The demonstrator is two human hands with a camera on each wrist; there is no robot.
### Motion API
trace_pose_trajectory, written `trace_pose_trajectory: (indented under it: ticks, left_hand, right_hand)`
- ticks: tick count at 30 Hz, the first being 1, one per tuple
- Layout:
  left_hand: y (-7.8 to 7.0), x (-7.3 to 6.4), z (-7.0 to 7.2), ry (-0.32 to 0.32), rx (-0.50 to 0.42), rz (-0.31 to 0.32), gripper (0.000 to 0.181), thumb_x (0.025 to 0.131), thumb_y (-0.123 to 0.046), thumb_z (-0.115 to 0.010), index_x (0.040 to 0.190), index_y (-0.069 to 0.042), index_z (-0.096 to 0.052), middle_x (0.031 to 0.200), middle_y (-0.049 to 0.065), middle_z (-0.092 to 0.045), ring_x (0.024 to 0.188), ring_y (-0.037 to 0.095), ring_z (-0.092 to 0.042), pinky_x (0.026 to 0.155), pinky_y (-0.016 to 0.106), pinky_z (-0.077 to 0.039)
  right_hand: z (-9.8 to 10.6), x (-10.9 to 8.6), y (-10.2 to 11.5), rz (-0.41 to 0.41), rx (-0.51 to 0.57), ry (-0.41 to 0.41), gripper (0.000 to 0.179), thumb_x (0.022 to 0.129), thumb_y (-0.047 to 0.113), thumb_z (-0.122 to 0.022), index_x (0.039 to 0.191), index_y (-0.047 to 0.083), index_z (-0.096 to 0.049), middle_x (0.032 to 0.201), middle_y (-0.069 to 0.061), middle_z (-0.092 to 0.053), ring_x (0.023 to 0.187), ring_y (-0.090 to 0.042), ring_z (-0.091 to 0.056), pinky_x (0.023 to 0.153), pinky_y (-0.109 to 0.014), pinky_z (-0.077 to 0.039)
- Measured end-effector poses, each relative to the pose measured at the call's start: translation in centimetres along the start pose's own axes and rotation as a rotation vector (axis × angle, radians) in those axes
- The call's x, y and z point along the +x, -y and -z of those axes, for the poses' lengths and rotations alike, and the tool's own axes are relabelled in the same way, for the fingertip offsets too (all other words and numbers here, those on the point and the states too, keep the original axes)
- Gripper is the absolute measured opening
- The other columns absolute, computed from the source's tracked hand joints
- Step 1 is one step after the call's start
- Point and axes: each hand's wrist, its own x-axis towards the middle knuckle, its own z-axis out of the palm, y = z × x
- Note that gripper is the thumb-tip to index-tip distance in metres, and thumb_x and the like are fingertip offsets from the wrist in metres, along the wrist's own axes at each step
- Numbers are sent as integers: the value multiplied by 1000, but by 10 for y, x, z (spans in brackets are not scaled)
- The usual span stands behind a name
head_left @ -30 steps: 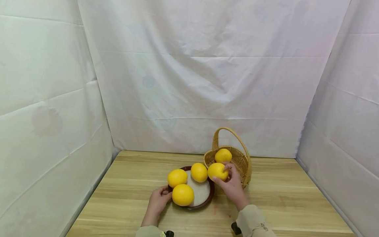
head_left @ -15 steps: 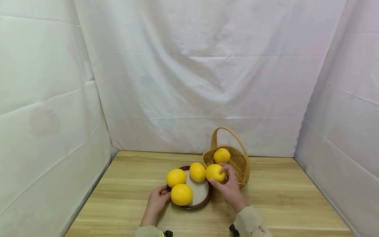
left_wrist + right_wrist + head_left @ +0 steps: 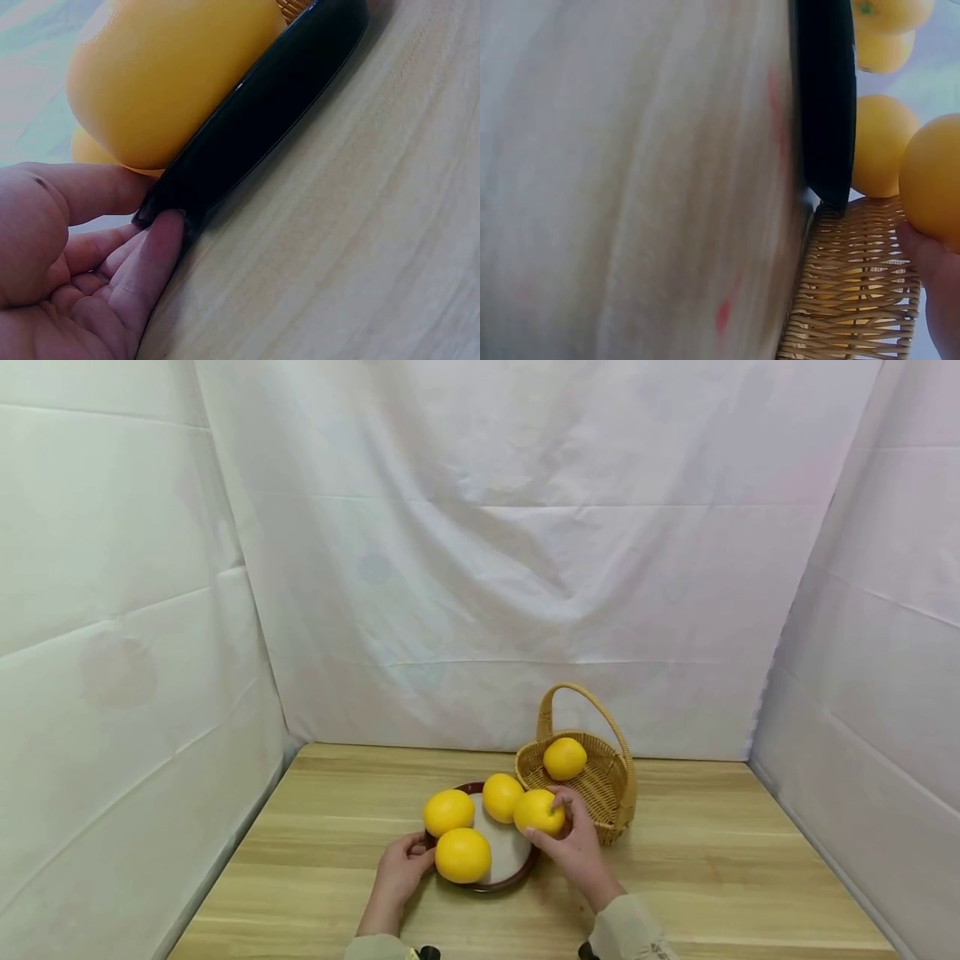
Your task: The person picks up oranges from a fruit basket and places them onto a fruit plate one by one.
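Note:
My right hand [image 3: 577, 847] holds a yellow orange [image 3: 538, 812] between thumb and fingers, over the right side of a round tray [image 3: 512, 856] with a dark brown rim and pale base. On that tray sit three more oranges: one at the back [image 3: 502, 797], one at the left [image 3: 448, 812] and one at the front left [image 3: 463, 856]. The tray's left rim is pinched by my left hand [image 3: 401, 867]; the left wrist view shows thumb and fingers at the dark rim [image 3: 255, 120]. Right behind the held orange stands a wicker basket [image 3: 603, 781] with another orange [image 3: 565, 758] inside.
The basket's tall arched handle [image 3: 592, 697] rises above its opening, and its near side overlaps the tray's right edge. A wooden table [image 3: 712, 860] lies under everything. White cloth walls [image 3: 480, 568] enclose the back and both sides.
My right hand has moved left and toward me with its orange, from the basket's front edge to over the tray. The left hand stays at the tray's rim.

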Motion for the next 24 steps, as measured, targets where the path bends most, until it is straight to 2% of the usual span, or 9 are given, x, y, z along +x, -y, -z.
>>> trace_pose_trajectory:
  ticks: [7,13,24]
  left_hand:
    - [-1,0,1,4,-3,2,51,90,-19,-75,130,9,-61,104,12,-66,90,15,-62,82,35,-54]
    - [1,0,0,3,-3,-4,51,90,-18,-76,130,9,-61,104,11,-66,89,14,-62,81,34,-55]
    - [1,1,-1,5,-6,6,51,91,-19,-75,131,9,-60,104,12,-66,90,16,-62,80,31,-54]
  right_hand:
    - [-5,-2,-2,-12,-18,20,54,79,16,-87,109,10,-42,147,-9,-44,128,-26,-49,103,-35,-45]
    - [-8,-4,-4,-64,-16,46,54,78,16,-87,108,13,-42,145,-8,-46,132,-29,-48,109,-47,-40]
    - [-10,-3,-7,-66,-49,56,54,79,18,-87,109,13,-43,147,-12,-46,129,-29,-51,107,-44,-42]
